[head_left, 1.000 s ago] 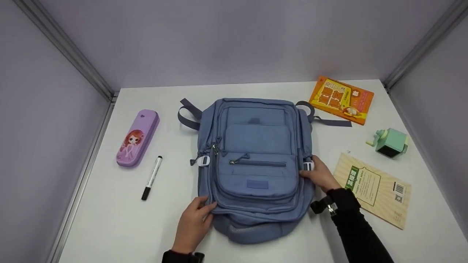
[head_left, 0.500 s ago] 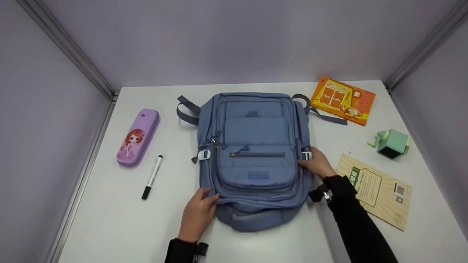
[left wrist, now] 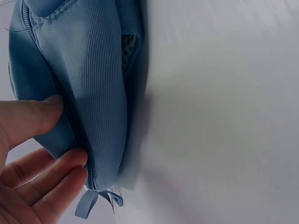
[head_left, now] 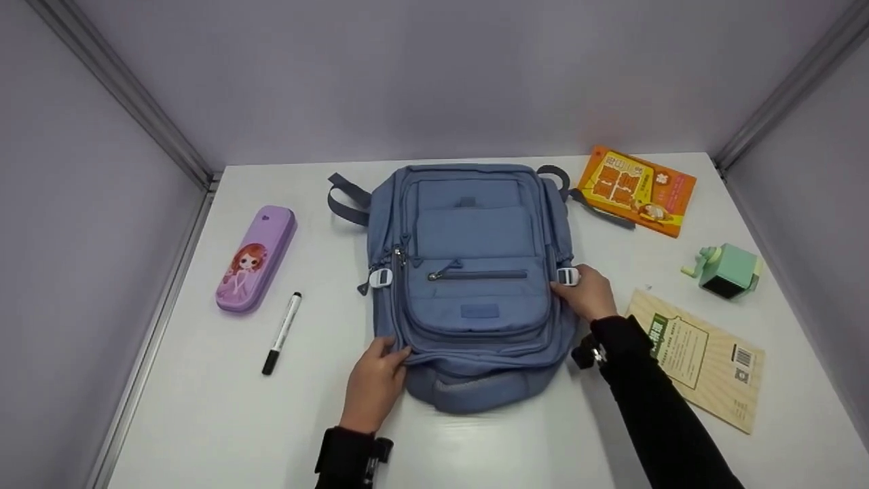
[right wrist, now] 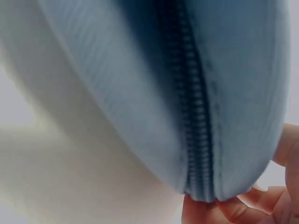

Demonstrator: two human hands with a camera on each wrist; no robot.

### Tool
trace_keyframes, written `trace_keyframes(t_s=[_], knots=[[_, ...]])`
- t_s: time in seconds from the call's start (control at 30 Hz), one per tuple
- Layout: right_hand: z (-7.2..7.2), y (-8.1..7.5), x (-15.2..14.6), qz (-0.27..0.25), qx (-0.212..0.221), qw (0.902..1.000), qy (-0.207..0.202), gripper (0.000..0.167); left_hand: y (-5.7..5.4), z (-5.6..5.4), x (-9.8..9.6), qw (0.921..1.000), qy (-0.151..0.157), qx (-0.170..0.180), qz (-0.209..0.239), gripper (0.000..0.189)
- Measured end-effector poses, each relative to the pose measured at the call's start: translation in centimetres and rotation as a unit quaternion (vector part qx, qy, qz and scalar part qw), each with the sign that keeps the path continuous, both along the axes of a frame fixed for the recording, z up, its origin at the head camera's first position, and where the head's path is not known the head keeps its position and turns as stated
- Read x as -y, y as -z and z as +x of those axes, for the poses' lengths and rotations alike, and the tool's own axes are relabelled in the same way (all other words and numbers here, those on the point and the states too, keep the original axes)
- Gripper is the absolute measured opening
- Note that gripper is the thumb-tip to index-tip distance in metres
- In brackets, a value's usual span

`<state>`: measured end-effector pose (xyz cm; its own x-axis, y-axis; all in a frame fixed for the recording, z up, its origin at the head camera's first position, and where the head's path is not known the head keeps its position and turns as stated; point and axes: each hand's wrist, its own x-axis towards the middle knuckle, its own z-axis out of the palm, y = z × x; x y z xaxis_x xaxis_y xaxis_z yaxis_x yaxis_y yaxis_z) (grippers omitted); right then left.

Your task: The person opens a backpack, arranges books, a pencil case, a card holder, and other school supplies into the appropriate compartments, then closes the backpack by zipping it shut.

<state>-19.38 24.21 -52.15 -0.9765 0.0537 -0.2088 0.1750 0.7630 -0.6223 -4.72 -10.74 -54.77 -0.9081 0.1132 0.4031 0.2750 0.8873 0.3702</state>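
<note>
A blue backpack point(head_left: 475, 231) lies front side up on the white table, its padded bottom end toward me. My left hand point(head_left: 372, 387) grips its lower left edge. In the left wrist view that hand's thumb point(left wrist: 35, 116) and fingers point(left wrist: 58, 179) pinch the fabric on both sides of a zipper point(left wrist: 70, 112). On the right side, my right hand point(head_left: 589, 295) holds the bag's edge beside a white buckle point(head_left: 567, 276). In the right wrist view, the fingers point(right wrist: 243, 212) curl around the fabric at the end of a dark zipper point(right wrist: 198, 126); part of the hand is cut off.
To the left lie a purple pencil case point(head_left: 256, 259) and a black-capped marker point(head_left: 282, 334). At the right are an orange booklet point(head_left: 638, 190), a green pencil sharpener point(head_left: 730, 272) and a beige book point(head_left: 726, 380), partly behind the right sleeve. Grey walls border the table.
The backpack has slid away from me toward the back wall, and both hands have moved forward with it, keeping their grip. Its right strap end now reaches the orange booklet.
</note>
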Motion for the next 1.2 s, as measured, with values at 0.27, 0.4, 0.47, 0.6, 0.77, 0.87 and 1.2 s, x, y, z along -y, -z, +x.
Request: trace_keyframes(t_s=[0.27, 0.4, 0.47, 0.6, 0.77, 0.87, 1.2], knots=[[0.0, -0.4, -0.1, -0.006, -0.005, 0.9998, -0.02, 0.061, -0.2, -0.1, 0.2, 0.9999, -0.007, 0.008, 0.007, 0.025], [0.3, -0.8, -0.2, -0.014, -0.001, 0.9997, -0.02, 0.064, -0.4, -0.1, 0.2, 0.9999, 0.0, 0.01, 0.007, 0.027], [0.7, -1.1, 0.0, -0.015, -0.011, 0.9997, -0.016, 0.066, -0.5, 0.0, 0.1, 0.9999, 0.005, 0.011, 0.012, 0.027], [2.2, -2.2, 1.0, -0.006, -0.056, 0.9983, -0.013, 0.066, -0.7, 0.1, 0.2, 0.9993, 0.019, 0.02, 0.027, 0.026], [5.3, -3.1, 3.0, 0.009, -0.129, 0.9904, -0.049, 0.062, -1.5, -0.1, 0.9, 0.9968, 0.043, 0.05, 0.046, 0.024], [7.2, -3.1, 4.3, 0.013, -0.176, 0.9794, -0.098, 0.059, -2.4, -0.7, 1.9, 0.9949, 0.04, 0.076, 0.053, 0.023], [11.8, -2.3, 6.8, 0.032, -0.176, 0.9465, -0.269, 0.065, -4.0, -5.9, 6.1, 0.9889, -0.089, 0.107, 0.052, 0.019]])
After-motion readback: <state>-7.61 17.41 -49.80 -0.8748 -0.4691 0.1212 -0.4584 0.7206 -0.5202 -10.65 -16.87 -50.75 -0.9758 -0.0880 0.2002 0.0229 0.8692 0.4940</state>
